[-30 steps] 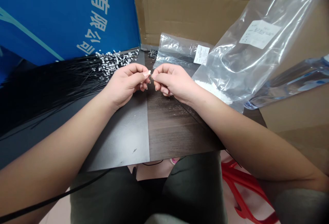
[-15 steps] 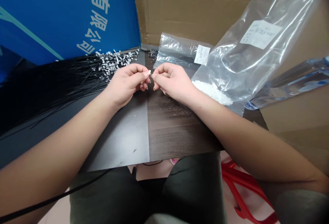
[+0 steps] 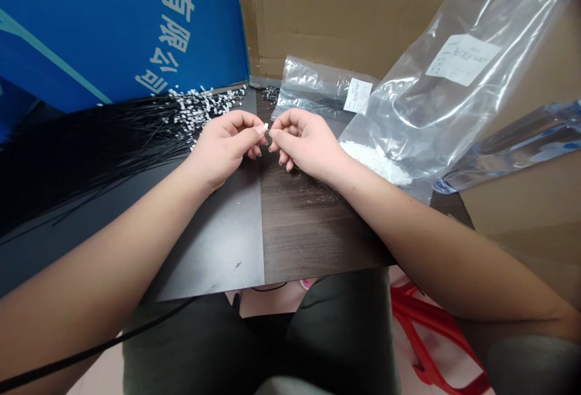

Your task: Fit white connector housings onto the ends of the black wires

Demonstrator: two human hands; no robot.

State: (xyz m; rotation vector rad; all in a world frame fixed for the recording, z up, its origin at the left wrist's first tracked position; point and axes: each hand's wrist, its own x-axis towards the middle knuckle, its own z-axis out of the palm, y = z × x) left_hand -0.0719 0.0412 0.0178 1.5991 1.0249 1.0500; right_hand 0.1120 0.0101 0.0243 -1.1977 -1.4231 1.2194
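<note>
Fingertip work, seemingly: left hand (image 3: 221,148) pinching a small white piece (image 3: 265,126), right hand (image 3: 311,146) pinched together, its hold, if any, unclear, the next move likely wanting steadiness

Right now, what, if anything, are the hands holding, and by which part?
The left hand pinches a small white piece by one end; whether the right hand holds anything cannot be told.

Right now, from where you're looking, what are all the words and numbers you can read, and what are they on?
"有限公司", on the blue panel; one more character above is cut off by the picture's edge.
Small bag: its white label has print too small to read.
Big bag: its label has print too blurred to read.
</note>
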